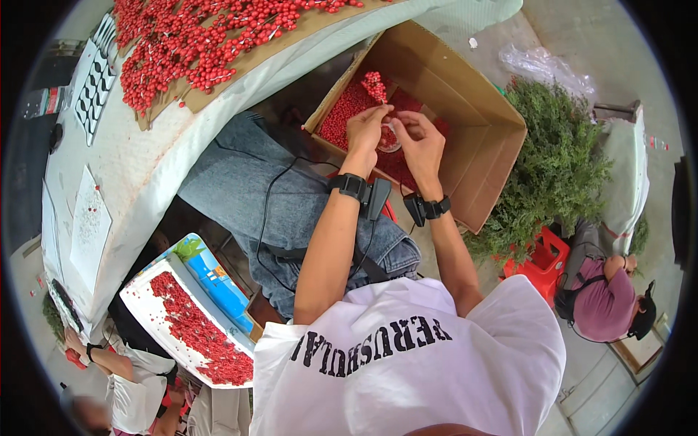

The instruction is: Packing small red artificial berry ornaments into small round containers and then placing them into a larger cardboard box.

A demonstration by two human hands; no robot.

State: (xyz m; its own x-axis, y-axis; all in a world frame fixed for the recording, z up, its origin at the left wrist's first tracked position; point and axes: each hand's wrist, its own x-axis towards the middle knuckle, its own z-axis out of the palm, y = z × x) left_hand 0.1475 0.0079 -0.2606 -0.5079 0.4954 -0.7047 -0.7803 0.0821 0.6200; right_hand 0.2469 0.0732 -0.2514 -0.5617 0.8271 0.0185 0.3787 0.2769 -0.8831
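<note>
My left hand (367,132) is closed in a pinch on the stem of a small bunch of red berries (374,86), whose head points up and away from me. Close beside it, my right hand (420,145) has thumb and forefinger pinched together near the stem's lower end; what they hold is too small to make out. Just under the fingers shows a pale, round, clear-looking thing (390,138), partly hidden by the hands. Both hands are over an open cardboard box (462,123) with many loose red berries (345,116) inside.
Berry sprays (211,43) cover cardboard on the cloth-covered table (174,145) at left. A white foam box (142,294) of red berries sits lower left. Green foliage (549,145) and a red stool (542,265) stand right. Co-workers sit at right (603,301) and lower left (142,392).
</note>
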